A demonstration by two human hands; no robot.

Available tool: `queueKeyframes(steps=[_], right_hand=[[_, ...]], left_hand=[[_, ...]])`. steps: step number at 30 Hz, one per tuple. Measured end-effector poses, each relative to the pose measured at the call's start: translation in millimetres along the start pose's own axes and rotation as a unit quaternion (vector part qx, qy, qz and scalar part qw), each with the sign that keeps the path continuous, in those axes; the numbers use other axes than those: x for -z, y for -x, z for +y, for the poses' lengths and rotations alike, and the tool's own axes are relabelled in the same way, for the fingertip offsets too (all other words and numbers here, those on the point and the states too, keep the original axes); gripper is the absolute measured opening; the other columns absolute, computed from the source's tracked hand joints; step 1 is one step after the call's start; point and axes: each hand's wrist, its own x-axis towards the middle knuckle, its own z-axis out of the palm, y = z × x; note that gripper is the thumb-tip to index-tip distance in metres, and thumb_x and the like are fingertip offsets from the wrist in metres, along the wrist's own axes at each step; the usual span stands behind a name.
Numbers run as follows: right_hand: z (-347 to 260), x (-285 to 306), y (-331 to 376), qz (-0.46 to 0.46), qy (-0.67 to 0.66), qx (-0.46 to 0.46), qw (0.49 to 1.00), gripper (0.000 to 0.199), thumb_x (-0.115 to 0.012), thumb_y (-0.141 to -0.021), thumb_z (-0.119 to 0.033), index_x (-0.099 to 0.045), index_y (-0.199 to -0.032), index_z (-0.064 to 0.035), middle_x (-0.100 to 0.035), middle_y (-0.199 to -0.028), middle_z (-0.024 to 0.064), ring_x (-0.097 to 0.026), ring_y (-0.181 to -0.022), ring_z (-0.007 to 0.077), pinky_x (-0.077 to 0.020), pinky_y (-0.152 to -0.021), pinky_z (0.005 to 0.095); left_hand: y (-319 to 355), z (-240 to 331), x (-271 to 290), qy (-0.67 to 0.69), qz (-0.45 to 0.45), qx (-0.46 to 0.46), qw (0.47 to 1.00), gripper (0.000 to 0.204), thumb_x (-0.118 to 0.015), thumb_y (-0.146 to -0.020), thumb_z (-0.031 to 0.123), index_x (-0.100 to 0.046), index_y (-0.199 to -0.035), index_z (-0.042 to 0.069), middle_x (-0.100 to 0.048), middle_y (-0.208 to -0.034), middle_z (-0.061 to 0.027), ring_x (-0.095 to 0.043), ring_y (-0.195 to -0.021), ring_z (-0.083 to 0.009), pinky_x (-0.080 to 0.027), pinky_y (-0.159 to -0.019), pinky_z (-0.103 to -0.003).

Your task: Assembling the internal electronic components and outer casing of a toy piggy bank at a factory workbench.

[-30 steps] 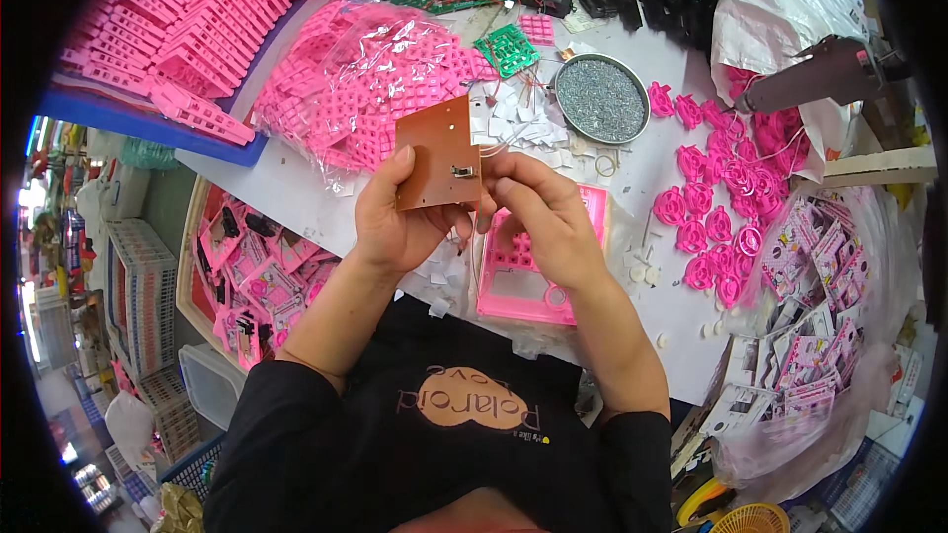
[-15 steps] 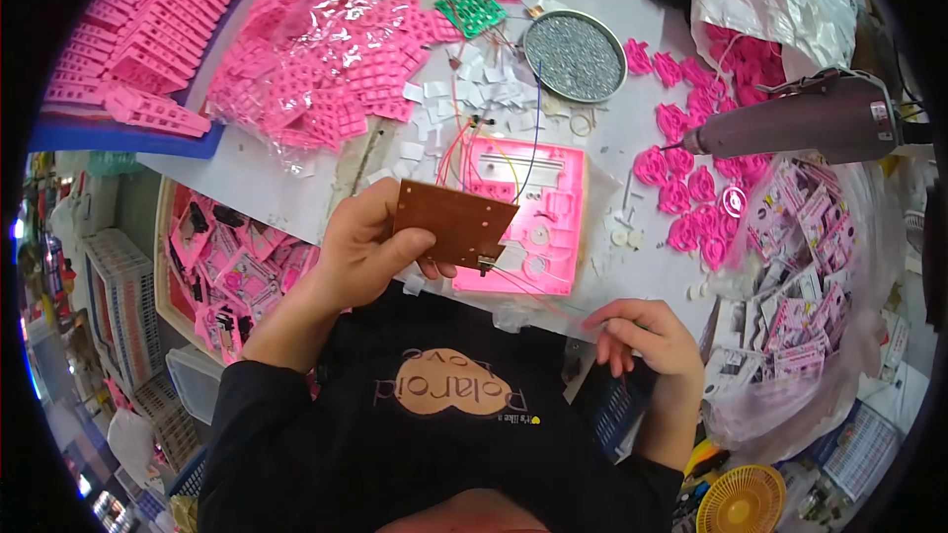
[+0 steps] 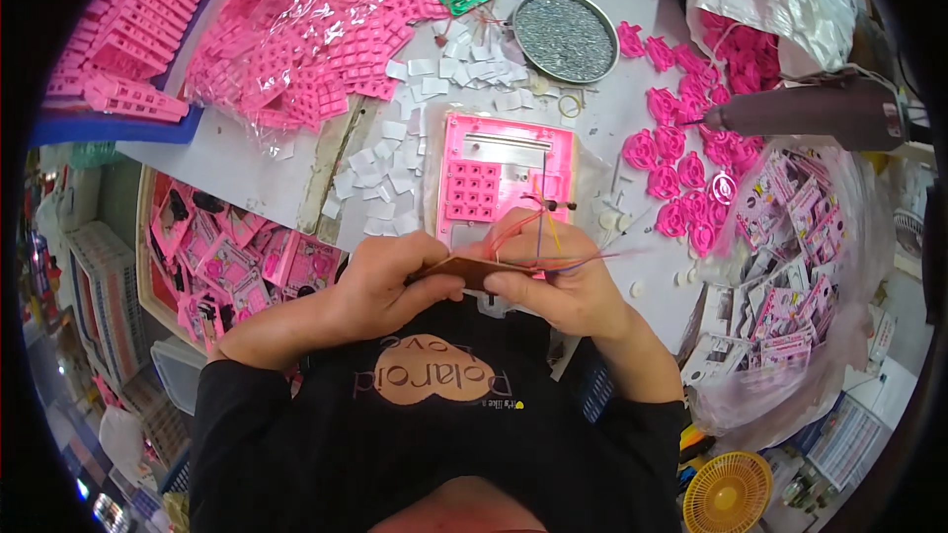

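A brown circuit board (image 3: 472,270) is tilted nearly edge-on close to my body, between both hands. My left hand (image 3: 395,281) pinches its left end, thumb on the near face. At the right end my right hand (image 3: 568,281) grips it, thumb near the edge; its fingers are partly hidden behind. Red, blue and yellow wires (image 3: 546,229) rise from the board and trail to the right past my right hand. Just beyond lies an open pink plastic casing (image 3: 561,153) with a pink button pad (image 3: 472,190) in its left part; the hands cover its near end.
White paper squares (image 3: 390,173) are scattered left of the casing. A round tin of small screws (image 3: 565,37) stands behind it. A hanging electric screwdriver (image 3: 810,115) juts in from the right over pink plastic parts (image 3: 681,163). A bag of pink pads (image 3: 296,49) lies far left.
My right hand has come up from the lower right and taken hold of the board. The board has dropped toward my body and tipped edge-on, uncovering the pink button pad.
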Motion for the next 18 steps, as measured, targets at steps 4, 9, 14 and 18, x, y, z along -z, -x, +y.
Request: queueKeyframes(steps=[4, 9, 14, 18], right_hand=[[16.8, -16.3, -6.4, 0.130, -0.004, -0.083, 0.988, 0.019, -0.074, -0.089, -0.003, -0.068, -0.106, 0.0035, -0.067, -0.097, 0.0054, -0.063, -0.086, 0.0093, -0.0505, -0.072, 0.0245], [26.9, -11.3, -18.7, 0.132, -0.107, -0.140, 0.975, 0.033, -0.074, -0.091, -0.010, -0.066, -0.121, 0.0028, -0.066, -0.095, 0.0011, -0.059, -0.078, 0.0032, -0.0478, -0.063, 0.0206], [18.3, -7.7, -26.5, 0.135, -0.157, -0.163, 0.965, 0.025, -0.075, -0.090, -0.006, -0.065, -0.112, 0.0015, -0.071, -0.101, 0.0048, -0.065, -0.089, 0.0093, -0.0538, -0.077, 0.0252], [20.1, 1.3, -28.8, 0.121, -0.119, -0.209, 0.963, 0.030, -0.075, -0.089, -0.005, -0.065, -0.116, 0.0027, -0.071, -0.100, 0.0050, -0.067, -0.087, 0.0093, -0.0539, -0.074, 0.0238]], left_hand=[[7.5, -2.2, -11.1, 0.159, 0.037, 0.142, 0.976, 0.024, -0.053, -0.102, 0.006, -0.049, -0.125, -0.001, -0.069, -0.095, -0.0138, -0.071, -0.073, -0.0180, -0.056, -0.061, -0.028], [-1.2, 7.8, -4.4, 0.259, -0.002, 0.243, 0.935, 0.036, -0.044, -0.105, 0.006, -0.038, -0.140, 0.000, -0.067, -0.108, -0.0164, -0.070, -0.073, -0.0183, -0.058, -0.062, -0.028], [-5.3, 13.6, 4.5, 0.328, -0.062, 0.298, 0.894, 0.051, -0.045, -0.105, 0.009, -0.023, -0.151, 0.004, -0.065, -0.117, -0.0191, -0.071, -0.075, -0.0196, -0.060, -0.066, -0.029], [2.7, 11.4, 6.3, 0.368, -0.100, 0.304, 0.873, 0.060, -0.047, -0.104, 0.008, -0.016, -0.156, 0.007, -0.056, -0.133, -0.0224, -0.070, -0.089, -0.0213, -0.060, -0.073, -0.031]])
